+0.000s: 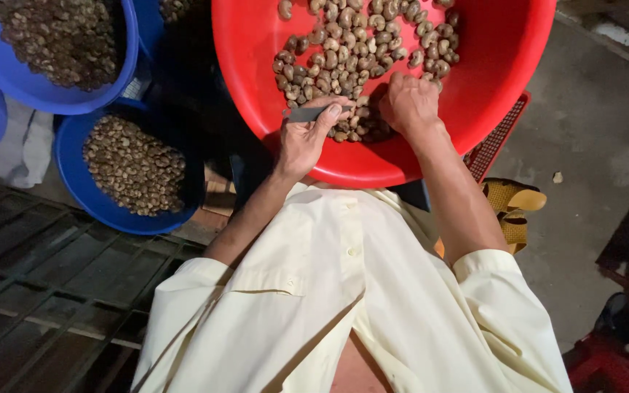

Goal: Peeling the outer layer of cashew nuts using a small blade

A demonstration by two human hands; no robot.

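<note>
A big red basin (504, 51) holds a heap of brown cashew nuts (351, 44) in their shells. My left hand (303, 138) rests on the basin's near rim and grips a small grey blade (311, 113) under the thumb. My right hand (408, 102) is curled, knuckles up, over the nuts at the near side of the heap, its fingertips hidden among them. I cannot tell whether it has a nut in it. My cream shirt fills the lower part of the view.
Two blue basins of nuts stand at the left, one upper left (121, 69), one lower (81, 189). A dark metal grate (45, 291) lies bottom left. Concrete floor, a yellow sandal (515, 204) and a red object (606, 360) are at the right.
</note>
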